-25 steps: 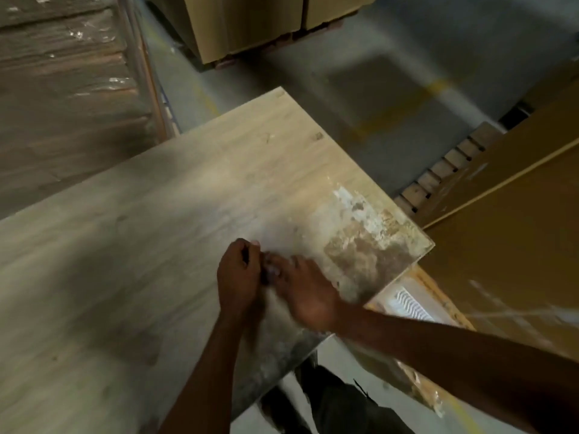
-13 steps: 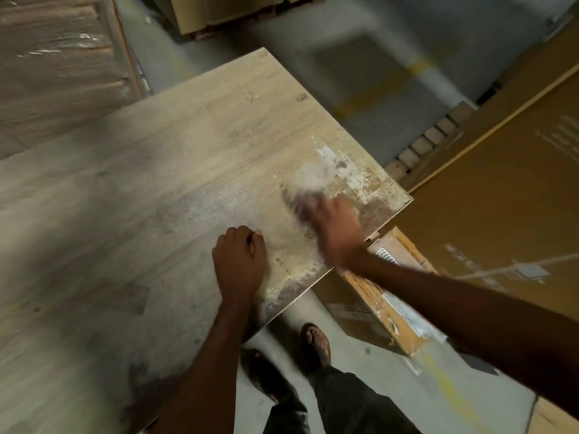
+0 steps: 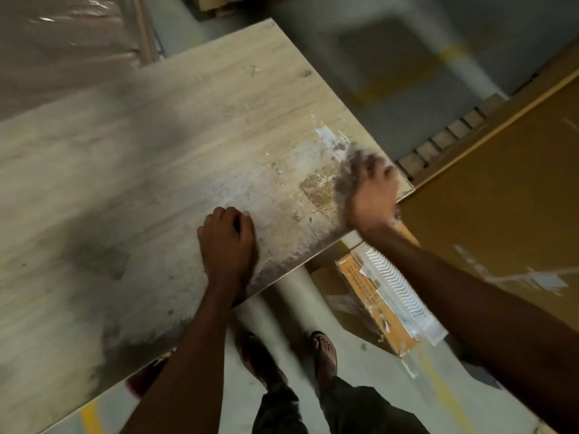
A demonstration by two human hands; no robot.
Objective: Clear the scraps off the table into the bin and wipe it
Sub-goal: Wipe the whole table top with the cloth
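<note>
Wood-grain table [image 3: 131,170] tilted across view, dusty, stained at right corner. Left hand [image 3: 227,238] curled into loose fist, resting on tabletop near front edge; anything inside not discernible. Stain patch [image 3: 316,186] between hands. Right hand [image 3: 371,191] blurred at table's right corner, grip unclear. Cardboard box [image 3: 376,296] on floor below corner.

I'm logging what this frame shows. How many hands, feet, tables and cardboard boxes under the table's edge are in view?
Hands: 2, left hand and right hand
Feet: 2, and
Tables: 1, table
Cardboard boxes: 1, box
Total: 6
</note>
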